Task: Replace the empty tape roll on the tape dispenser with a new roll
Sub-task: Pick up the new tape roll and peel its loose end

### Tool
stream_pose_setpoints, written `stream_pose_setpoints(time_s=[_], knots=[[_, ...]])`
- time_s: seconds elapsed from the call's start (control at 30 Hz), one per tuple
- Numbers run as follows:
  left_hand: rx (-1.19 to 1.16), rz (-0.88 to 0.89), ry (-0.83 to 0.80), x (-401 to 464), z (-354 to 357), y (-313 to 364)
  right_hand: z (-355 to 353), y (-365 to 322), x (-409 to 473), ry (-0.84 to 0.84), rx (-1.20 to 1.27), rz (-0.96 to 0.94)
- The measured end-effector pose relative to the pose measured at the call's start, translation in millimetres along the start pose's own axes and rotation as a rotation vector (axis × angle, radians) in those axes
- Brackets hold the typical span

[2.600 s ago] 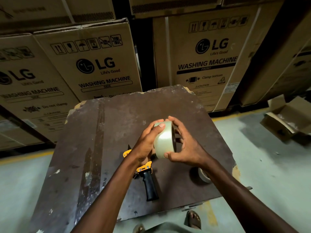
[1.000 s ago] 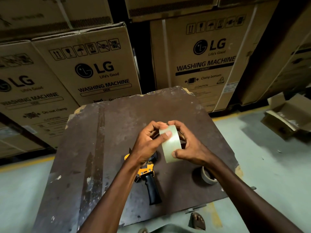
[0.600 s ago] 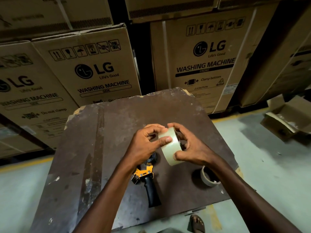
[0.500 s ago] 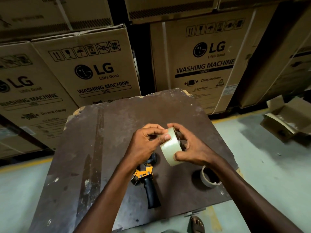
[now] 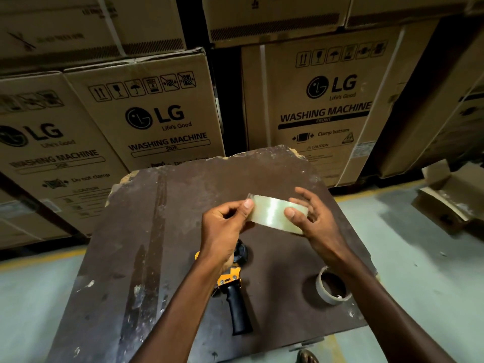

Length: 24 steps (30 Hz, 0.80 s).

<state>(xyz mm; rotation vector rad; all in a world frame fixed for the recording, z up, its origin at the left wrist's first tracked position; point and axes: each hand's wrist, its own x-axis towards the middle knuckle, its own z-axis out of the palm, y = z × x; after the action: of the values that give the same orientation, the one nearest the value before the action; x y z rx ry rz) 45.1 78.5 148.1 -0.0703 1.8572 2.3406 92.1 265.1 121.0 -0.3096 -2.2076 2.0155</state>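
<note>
1. The new tape roll (image 5: 275, 214) is held in the air above the far half of the brown board (image 5: 146, 231), its pulled strip running left to right.
2. The left hand (image 5: 225, 226) pinches the strip's free end; the right hand (image 5: 311, 218) grips the roll.
3. The tape dispenser (image 5: 233, 289) lies on the board below the left hand, handle pointing toward the person; the empty core (image 5: 331, 286) sits on the board to its right.
4. Half a second ago both hands were close together on the roll; now they have drawn apart with tape stretched between them.

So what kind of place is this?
Probably a warehouse or stockroom: tall stacks of washing machine cartons, a bare painted floor with a yellow line, and a scuffed board used as a worktable.
</note>
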Motion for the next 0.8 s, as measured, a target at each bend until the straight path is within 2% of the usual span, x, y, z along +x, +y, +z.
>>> stream_pose_setpoints(time_s=[0.2,0.47,0.67,0.8], knots=[[-0.035,-0.059,0.009,-6.8,17.6,-10.1,1.6,-0.6,1.2,0.111,-0.042,0.006],[0.170,-0.029,-0.080,-5.3,6.9,-11.6,-7.0,-4.1,-3.1,0.107,-0.082,-0.053],[0.109,-0.096,-0.076,-6.5,2.3,-14.1,-14.0,-3.1,-5.4,0.082,-0.073,-0.017],[-0.027,-0.152,-0.113,-7.1,-2.9,-12.7,-15.1,-3.4,-5.0,0.067,0.014,0.026]])
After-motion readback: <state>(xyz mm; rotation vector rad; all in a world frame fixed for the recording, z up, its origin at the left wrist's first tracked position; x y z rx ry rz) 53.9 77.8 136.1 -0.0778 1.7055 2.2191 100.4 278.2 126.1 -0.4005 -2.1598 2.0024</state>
